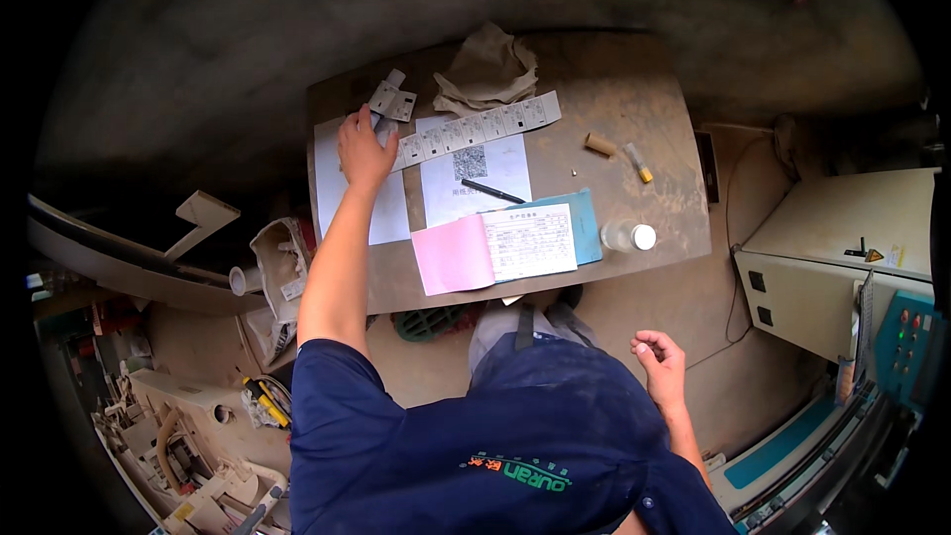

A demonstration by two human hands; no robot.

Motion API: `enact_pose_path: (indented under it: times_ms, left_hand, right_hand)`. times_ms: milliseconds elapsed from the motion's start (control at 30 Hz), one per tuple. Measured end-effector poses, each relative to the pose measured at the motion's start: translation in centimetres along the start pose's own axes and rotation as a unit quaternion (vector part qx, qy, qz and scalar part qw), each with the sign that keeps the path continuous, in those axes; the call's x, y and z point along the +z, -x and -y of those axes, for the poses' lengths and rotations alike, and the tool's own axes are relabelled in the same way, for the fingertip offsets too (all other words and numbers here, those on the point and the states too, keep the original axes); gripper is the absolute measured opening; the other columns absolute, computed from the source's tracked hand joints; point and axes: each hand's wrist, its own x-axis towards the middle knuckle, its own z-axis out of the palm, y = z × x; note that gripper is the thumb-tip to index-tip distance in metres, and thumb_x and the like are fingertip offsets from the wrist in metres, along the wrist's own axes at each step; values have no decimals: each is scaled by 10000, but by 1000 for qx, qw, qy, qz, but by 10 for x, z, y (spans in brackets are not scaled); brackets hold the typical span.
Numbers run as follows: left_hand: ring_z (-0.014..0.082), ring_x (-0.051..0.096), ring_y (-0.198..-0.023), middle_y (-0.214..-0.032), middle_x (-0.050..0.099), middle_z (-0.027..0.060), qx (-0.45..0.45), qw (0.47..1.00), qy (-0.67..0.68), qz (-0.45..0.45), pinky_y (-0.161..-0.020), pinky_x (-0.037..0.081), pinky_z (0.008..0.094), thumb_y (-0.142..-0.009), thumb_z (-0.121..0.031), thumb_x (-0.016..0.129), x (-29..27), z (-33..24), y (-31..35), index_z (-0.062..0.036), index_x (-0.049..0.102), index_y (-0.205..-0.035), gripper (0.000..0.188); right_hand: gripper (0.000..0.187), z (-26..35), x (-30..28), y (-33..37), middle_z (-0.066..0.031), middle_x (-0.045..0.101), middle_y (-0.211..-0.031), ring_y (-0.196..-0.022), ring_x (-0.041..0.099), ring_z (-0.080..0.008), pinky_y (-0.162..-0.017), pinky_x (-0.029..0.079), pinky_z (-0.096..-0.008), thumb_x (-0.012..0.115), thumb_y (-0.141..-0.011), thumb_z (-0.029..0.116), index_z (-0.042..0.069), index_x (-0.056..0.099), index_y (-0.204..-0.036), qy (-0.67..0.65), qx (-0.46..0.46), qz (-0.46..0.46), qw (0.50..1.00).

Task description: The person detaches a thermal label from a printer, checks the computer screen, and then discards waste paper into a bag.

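My left hand [367, 151] reaches over the far left of the table, its fingers bent around the near end of a strip of printed white labels [479, 129]. That strip slants up to the right across the papers. Just beyond my fingertips lies a folded piece of similar labels [392, 101]. Under the hand is a white sheet [381, 213]; what the fingertips press on is partly hidden. My right hand [662, 365] hangs off the table's near side, fingers curled in, with nothing visible in it.
On the brown table [644, 139] lie a sheet with a square code [475, 200], a black pen [492, 191], a form pad [532, 243] with a pink page [453, 256], a clear jar [629, 236], a cork-coloured tube [599, 145], a yellow-ended vial [639, 164] and crumpled cloth [487, 69].
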Motion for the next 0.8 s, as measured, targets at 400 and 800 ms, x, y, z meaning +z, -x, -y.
enact_pose_path:
  times_ms: [400,800]
  left_hand:
    - [358,454,-1109,-1141,521,193,151,960,129,198,-961,371,430,-701,-342,726,-3,-67,158,11,521,-1194,640]
    - [312,507,-940,-964,552,140,69,958,155,230,-828,413,403,-682,-232,748,-2,-73,164,-26,578,-1127,519]
  right_hand:
    - [186,-4,27,-5,-63,648,-919,-839,601,-99,-768,482,-227,604,-854,39,-28,601,-1028,-3,-1,10,1000]
    - [195,1,45,-8,-66,651,-928,-856,600,-101,-782,479,-236,606,-857,52,-29,603,-1034,17,-6,31,999]
